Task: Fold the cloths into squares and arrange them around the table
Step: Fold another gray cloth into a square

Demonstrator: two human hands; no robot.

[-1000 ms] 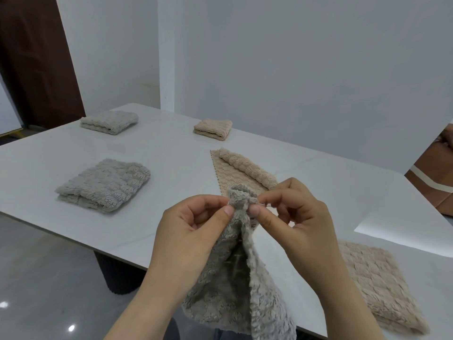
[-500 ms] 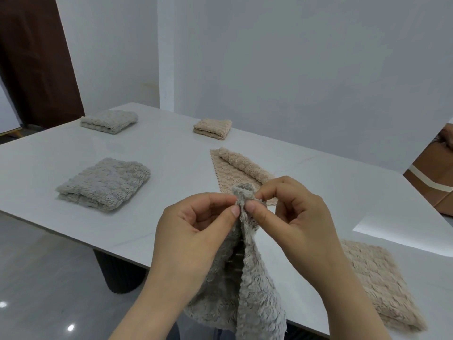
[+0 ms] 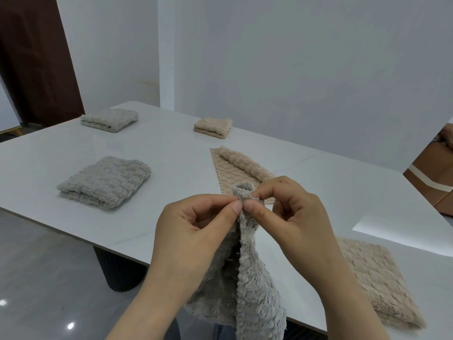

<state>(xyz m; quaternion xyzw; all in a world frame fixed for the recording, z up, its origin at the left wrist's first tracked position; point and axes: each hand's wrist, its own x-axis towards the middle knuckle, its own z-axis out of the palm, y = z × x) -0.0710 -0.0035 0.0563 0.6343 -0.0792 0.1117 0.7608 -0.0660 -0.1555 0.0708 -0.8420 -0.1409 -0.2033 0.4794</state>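
Grey cloth [image 3: 247, 285] fluffy, hanging limp; left hand [image 3: 196, 231] and right hand [image 3: 294, 217] fingers pinch top corner.

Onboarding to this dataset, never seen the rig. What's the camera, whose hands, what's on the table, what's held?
No robot: a person works bare-handed, and one head-worn camera looks down at the hands. The left hand and right hand both pinch the top of a grey cloth, which hangs down from them. On the table lie folded cloths: near grey square, far grey square, far beige square, near beige square. One open beige cloth lies mid-table, one edge rolled.
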